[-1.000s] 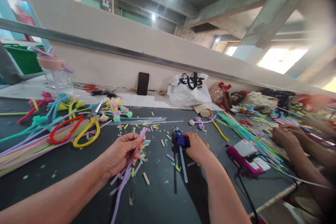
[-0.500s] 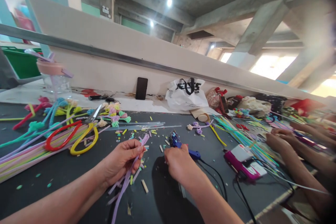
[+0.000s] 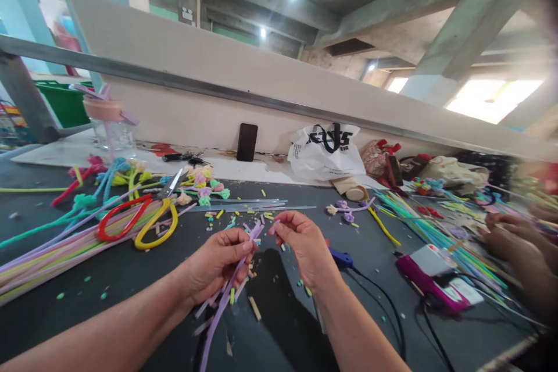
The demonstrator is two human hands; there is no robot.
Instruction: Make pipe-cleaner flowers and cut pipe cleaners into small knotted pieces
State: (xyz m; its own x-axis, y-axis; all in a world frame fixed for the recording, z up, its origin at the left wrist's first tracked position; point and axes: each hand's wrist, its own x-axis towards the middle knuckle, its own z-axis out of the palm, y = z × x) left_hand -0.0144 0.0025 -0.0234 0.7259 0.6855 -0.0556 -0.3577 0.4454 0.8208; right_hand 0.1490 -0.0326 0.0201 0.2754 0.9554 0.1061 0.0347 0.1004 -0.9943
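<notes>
Slippage is the likeliest trouble: the left hand (image 3: 226,261) grasps slim, soft-looking lilac strips (image 3: 221,309) between thumb and fingers near their far ends, so a loosened pinch could let the tips fan apart or slide out of line. The right hand (image 3: 303,247) has its thumb and forefinger brought together just right of those tips; whether some tiny bit sits between them is too small to tell.

Heat is a second likely risk. A blue plastic glue gun (image 3: 342,257) lies just right of the right wrist, mostly hidden behind it; if it is warm, a careless backward move could bring skin against its nozzle, which is out of sight. Its thin black cable (image 3: 385,295) curves toward the near edge on the right, where a sweeping forearm might snag it and drag the gun. Loose cut bits, such as a short tan stub (image 3: 255,308), lie near and below the left hand and could cling to any fresh glue.

As for position, the lilac strips pass through the left hand's grip: short ends stand out beyond the thumb, angled far and right, close to the right fingertips but apparently apart from them, while the long tail hangs toward the near edge. Well to the left, large scissors with red and yellow handles (image 3: 164,195) rest on a bundle of pastel stems (image 3: 65,250), out of both hands' grasp.
</notes>
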